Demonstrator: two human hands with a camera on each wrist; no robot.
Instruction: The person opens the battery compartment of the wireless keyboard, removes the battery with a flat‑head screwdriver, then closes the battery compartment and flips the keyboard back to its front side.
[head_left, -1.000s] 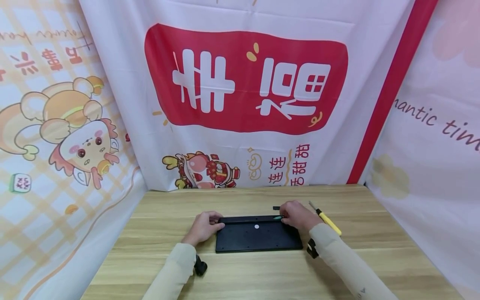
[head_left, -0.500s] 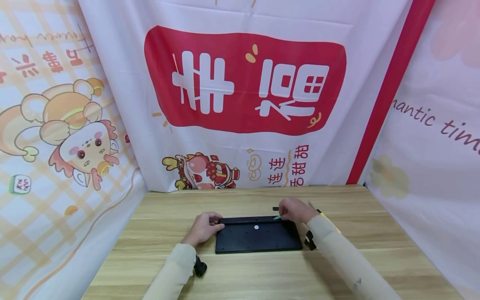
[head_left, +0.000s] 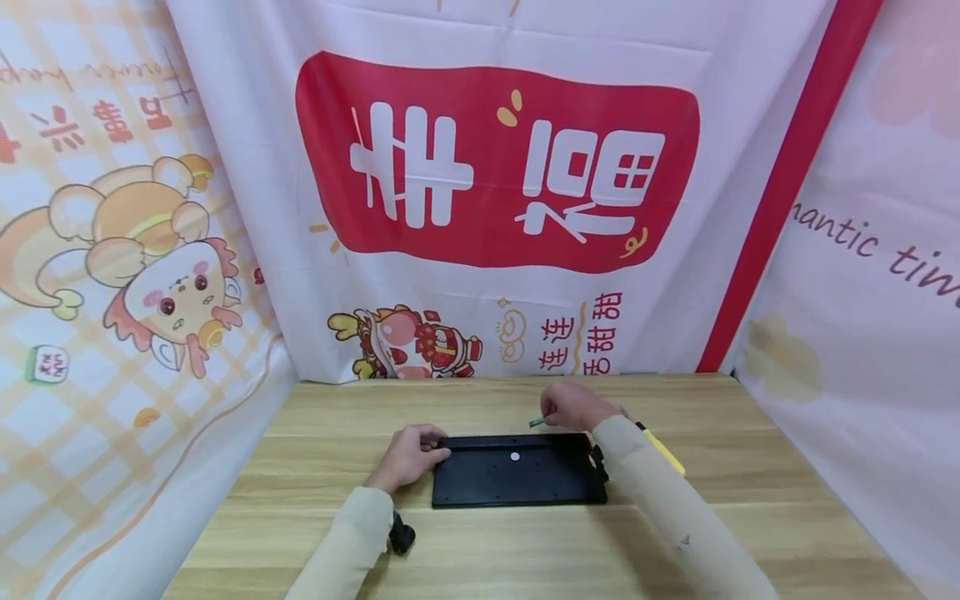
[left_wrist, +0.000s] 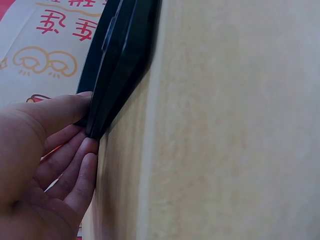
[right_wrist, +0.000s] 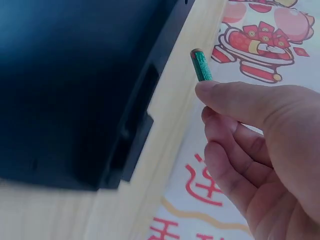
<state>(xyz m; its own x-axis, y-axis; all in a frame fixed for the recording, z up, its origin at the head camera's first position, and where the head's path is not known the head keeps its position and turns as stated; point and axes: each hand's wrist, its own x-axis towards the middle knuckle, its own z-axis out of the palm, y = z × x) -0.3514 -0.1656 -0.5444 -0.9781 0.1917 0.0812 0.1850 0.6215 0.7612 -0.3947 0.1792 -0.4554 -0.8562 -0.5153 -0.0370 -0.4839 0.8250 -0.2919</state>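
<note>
A black keyboard [head_left: 520, 483] lies underside up on the table, a round white sticker on it. My left hand [head_left: 408, 457] grips its far left corner; in the left wrist view the thumb lies on top and the fingertips are at the lower edge. Above the table just beyond the keyboard's far edge, my right hand [head_left: 576, 406] pinches a small green battery [right_wrist: 201, 65] between thumb and fingers, one end sticking out. The right wrist view shows a slot [right_wrist: 142, 95] along the raised far strip, with a small black piece [right_wrist: 137, 150] beside it.
A yellow-handled screwdriver [head_left: 664, 451] lies to the right, partly behind the right sleeve [head_left: 660, 500]. The wood-grain table [head_left: 480, 554] ends at a printed cloth [head_left: 487, 325] at the back, with more cloth on both sides.
My right hand has lifted off the keyboard's far right strip and moved left and away with the battery. The left hand and keyboard stay put.
</note>
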